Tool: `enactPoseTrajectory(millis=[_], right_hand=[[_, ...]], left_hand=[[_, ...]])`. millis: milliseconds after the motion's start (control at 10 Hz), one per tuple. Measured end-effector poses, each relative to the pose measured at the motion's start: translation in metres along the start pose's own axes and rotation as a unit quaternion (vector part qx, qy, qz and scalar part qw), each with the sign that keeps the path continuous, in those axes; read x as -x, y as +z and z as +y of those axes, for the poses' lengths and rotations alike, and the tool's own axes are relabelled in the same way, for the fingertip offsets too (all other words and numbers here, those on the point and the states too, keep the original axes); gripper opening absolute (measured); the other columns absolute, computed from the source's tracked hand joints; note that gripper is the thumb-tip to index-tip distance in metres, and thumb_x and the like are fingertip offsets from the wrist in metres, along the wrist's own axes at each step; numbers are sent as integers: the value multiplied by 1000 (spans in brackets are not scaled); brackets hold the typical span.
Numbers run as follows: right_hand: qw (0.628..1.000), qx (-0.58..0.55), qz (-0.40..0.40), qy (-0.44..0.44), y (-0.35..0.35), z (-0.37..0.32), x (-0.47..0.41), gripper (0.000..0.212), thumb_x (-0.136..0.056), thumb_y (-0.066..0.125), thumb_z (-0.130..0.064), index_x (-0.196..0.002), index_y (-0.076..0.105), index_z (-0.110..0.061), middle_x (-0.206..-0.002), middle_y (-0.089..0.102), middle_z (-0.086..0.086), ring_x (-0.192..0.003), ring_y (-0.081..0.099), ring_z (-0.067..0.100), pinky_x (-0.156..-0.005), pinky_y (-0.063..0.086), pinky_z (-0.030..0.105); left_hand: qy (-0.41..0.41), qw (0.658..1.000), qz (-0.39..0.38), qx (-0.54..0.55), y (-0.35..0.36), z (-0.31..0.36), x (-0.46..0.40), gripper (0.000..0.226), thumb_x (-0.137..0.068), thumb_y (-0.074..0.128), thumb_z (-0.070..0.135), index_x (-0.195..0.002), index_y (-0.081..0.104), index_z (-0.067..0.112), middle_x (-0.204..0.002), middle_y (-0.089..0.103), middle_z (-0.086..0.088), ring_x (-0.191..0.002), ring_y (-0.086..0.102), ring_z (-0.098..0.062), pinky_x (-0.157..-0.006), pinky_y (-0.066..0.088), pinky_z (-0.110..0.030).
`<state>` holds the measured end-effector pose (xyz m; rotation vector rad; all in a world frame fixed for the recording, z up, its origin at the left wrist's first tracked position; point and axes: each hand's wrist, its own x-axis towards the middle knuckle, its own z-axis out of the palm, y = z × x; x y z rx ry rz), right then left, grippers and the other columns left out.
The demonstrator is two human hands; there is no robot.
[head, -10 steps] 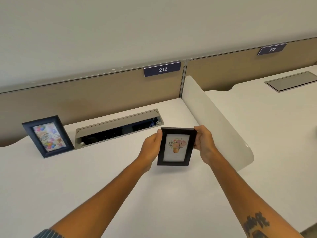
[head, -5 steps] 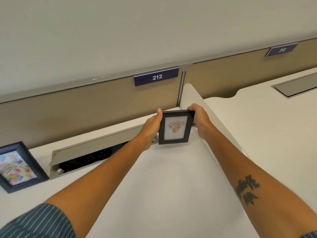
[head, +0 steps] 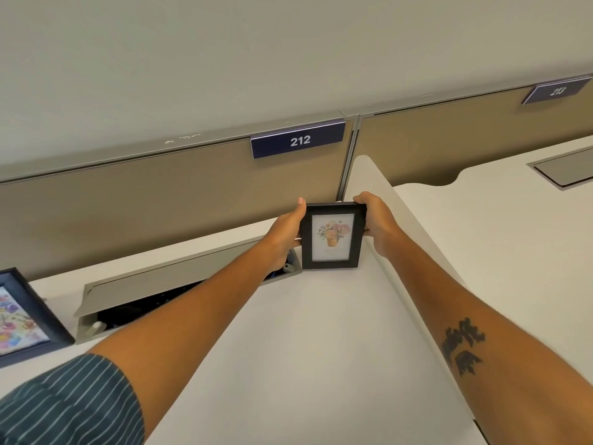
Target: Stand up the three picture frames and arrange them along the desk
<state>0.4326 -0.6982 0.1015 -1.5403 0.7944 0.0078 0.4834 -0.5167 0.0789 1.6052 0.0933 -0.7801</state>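
Note:
A small black picture frame (head: 332,236) with a flower-pot print stands upright at the far right corner of the white desk (head: 305,332), its bottom edge at the desk surface. My left hand (head: 284,234) grips its left side and my right hand (head: 377,224) grips its right side and top corner. A dark blue frame (head: 22,316) with a colourful print stands upright at the far left, partly cut off by the image edge. No third frame is in view.
An open grey cable tray (head: 167,293) lies along the desk's back, between the two frames. A tan partition (head: 160,194) with a "212" sign (head: 298,140) stands behind. A white side divider (head: 417,252) separates this desk from the neighbouring one (head: 513,236).
Both hands carried the black frame away from me to the back right corner and lowered it onto the desk. The view moved forward, pushing the blue frame to the left edge.

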Motion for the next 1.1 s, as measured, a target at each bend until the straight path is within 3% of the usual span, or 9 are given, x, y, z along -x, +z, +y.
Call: enactPoseTrajectory(millis=[100,200,300,500,700,800,900,1000,1100], right_hand=[[1000,1,4,7,1,4,-2,24,-105,51,-36,-92,61,-18,-89,73,8,-91,68,24,-94,50,42],[1000,-3,10,15,1,8,-4,23,-107,50,-36,-97,61,-18,-94,74,9,-94,69,23,-95,51,41],[1000,-9,11,13,1,10,-6,23,-108,49,-35,-96,60,-18,-93,73,8,-92,68,22,-84,51,37],[1000,-18,6,16,0,13,-9,26,-109,48,-38,-97,61,-18,-93,74,8,-95,69,23,-87,50,39],[1000,-2,-8,15,-1,15,-9,38,-109,49,-54,-114,66,-21,-115,77,11,-112,71,28,-102,50,48],[998,66,4,-3,-4,22,-6,73,-104,43,-71,-155,50,-19,-156,59,7,-147,50,35,-124,38,58],[991,126,8,-51,-8,35,3,91,-96,40,-82,-164,37,-22,-168,47,6,-155,43,35,-127,35,61],[975,194,34,-99,-15,47,19,72,-111,41,-59,-168,29,-17,-167,47,12,-153,46,35,-123,39,51],[951,244,74,-175,-22,74,31,68,-111,50,-49,-167,30,-18,-172,40,9,-157,41,32,-125,36,51]], left_hand=[[1,1000,-7,6,0,1,-1,52,-100,37,65,-127,57,25,-134,67,-5,-130,58,-27,-117,41,-51],[1,1000,-11,1,-1,-1,-5,53,-101,37,64,-129,59,24,-130,69,-5,-128,59,-26,-116,42,-51],[0,1000,-11,-5,0,1,-7,60,-100,37,65,-135,58,21,-130,69,-5,-129,59,-28,-116,41,-51],[-10,1000,-15,-4,2,3,-7,58,-99,37,67,-129,62,24,-126,71,-4,-128,59,-28,-117,39,-53],[-17,1000,-11,-20,4,2,-6,75,-93,33,78,-142,53,25,-145,60,-3,-142,47,-29,-122,30,-55],[29,997,44,-62,8,0,5,74,-96,30,75,-147,48,24,-148,55,2,-139,48,-22,-112,38,-44],[102,987,75,-100,7,-9,18,63,-101,34,66,-144,48,22,-143,54,5,-128,50,-15,-98,40,-32],[179,962,110,-174,2,-28,33,64,-101,41,61,-153,39,25,-159,41,2,-146,40,-20,-111,39,-34],[246,918,139,-278,-7,-56,57,73,-99,37,65,-159,26,25,-170,20,4,-159,5,-18,-129,5,-49]])
